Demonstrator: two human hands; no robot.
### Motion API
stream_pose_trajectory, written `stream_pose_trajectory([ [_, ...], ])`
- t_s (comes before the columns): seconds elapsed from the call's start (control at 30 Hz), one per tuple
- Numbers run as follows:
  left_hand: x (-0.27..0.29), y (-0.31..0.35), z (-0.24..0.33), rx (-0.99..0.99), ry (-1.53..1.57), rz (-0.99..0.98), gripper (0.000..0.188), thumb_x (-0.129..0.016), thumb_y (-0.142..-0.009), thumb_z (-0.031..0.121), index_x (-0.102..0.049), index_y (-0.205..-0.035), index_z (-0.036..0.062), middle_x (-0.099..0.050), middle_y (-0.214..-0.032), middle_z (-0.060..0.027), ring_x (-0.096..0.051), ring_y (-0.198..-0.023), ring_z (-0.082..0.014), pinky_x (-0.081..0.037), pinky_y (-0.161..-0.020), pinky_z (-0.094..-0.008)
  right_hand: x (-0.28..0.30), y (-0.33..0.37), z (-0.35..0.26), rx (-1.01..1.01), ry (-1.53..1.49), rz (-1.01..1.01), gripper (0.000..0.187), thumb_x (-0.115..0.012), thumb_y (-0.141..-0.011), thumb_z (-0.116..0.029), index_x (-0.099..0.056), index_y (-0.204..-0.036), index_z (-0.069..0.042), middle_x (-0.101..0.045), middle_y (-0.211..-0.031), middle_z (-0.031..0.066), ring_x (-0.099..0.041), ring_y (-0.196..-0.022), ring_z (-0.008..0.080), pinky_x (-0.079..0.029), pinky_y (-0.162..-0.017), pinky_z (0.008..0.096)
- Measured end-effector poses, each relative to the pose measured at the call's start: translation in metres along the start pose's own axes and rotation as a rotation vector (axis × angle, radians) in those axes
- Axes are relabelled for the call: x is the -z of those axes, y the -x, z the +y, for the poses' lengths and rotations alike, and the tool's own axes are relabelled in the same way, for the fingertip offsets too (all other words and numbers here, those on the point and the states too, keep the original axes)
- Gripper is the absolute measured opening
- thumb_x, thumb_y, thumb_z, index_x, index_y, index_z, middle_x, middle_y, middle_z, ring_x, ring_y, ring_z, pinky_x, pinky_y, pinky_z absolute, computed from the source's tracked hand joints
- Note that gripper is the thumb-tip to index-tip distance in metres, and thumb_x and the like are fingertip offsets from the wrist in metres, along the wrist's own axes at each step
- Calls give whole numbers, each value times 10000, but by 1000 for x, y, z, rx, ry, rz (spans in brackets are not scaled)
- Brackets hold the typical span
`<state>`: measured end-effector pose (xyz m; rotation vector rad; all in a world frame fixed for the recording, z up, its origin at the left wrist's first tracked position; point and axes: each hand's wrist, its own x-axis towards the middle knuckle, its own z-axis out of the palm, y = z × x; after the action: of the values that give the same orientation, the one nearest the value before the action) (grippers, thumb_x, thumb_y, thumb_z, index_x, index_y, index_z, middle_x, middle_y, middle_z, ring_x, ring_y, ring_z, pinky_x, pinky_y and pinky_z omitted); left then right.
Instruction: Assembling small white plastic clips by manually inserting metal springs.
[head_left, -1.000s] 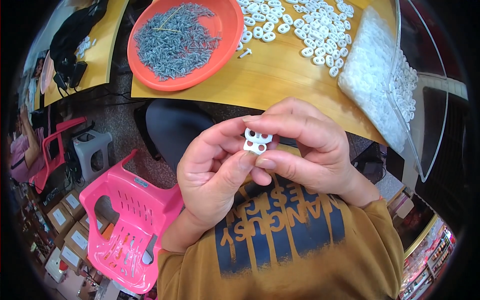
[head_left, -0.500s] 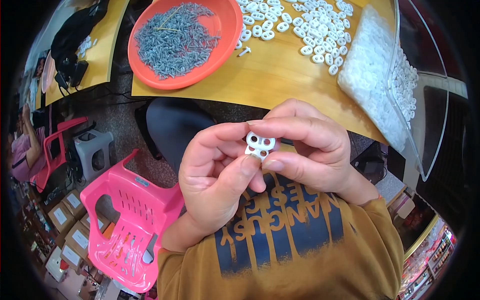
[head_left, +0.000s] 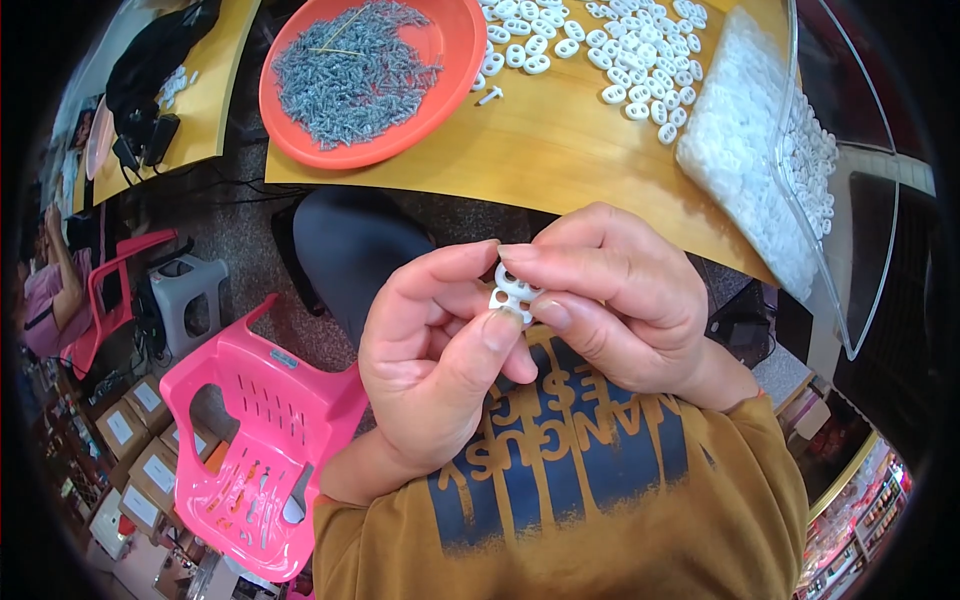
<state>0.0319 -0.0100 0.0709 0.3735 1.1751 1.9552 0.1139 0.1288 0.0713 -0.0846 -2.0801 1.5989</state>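
Between my hands, just short of the table edge, is a small white plastic two-hole cord lock point(head_left: 511, 289). Its oval upper part and holed lower part both show. My left hand point(head_left: 422, 365) pinches the lower part, thumb in front, with the index fingertip near the top. Thumb and index finger of my right hand point(head_left: 640, 295) press on its right side and top, hiding some of the upper part. Whether the two parts are fully joined is not clear.
On the wooden table point(head_left: 560, 150) stands an orange-red bowl point(head_left: 440, 98) of small metal springs point(head_left: 345, 85). White two-hole pieces point(head_left: 640, 60) lie right of it, beside one white plunger point(head_left: 490, 96). A clear bag of white parts point(head_left: 735, 140) sits further right. A pink chair point(head_left: 270, 420) stands left.
My right thumb and fingers have shifted slightly, and the upper part of the cord lock now sits tilted and more covered by them. My left hand keeps its pinch.
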Motion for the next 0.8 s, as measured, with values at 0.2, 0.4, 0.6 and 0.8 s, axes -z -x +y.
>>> stream_pose_trajectory([
  [0.2, 4, 2, 0, 38, 16, -57, 338, -504, -849, -23, -433, -1180, -29, -597, -904, -108, -590, -644, -105, -487, -584, -188, 3, 4, -1, -49, -73, -81, 273, -584, -797, -17, -583, -1065, 34, -570, -931, 145, -562, -789, 184, -451, -679, 251],
  [0.4, 6, 5, -1, 49, 111, -101, 341, -498, -867, -2, -424, -1198, -30, -592, -983, -147, -612, -715, -133, -511, -643, -218, 4, 6, 1, -86, -181, -118, 290, -582, -808, -42, -569, -1087, 36, -550, -977, 142, -557, -830, 176, -445, -704, 247],
  [0.6, 8, 1, 0, 89, 157, -150, 375, -492, -873, 11, -395, -1232, -40, -589, -991, -154, -619, -752, -155, -513, -688, -241, 3, 6, 1, -159, -291, -116, 300, -589, -806, -50, -564, -1093, 36, -548, -974, 132, -549, -849, 172, -437, -728, 247],
  [0.8, 4, 2, 3, 94, 108, -142, 368, -492, -876, 18, -401, -1226, -46, -585, -1001, -157, -614, -774, -156, -514, -698, -247, 4, 7, -1, -137, -267, -118, 331, -617, -792, -67, -560, -1103, 28, -545, -973, 121, -541, -857, 172, -432, -735, 253],
])
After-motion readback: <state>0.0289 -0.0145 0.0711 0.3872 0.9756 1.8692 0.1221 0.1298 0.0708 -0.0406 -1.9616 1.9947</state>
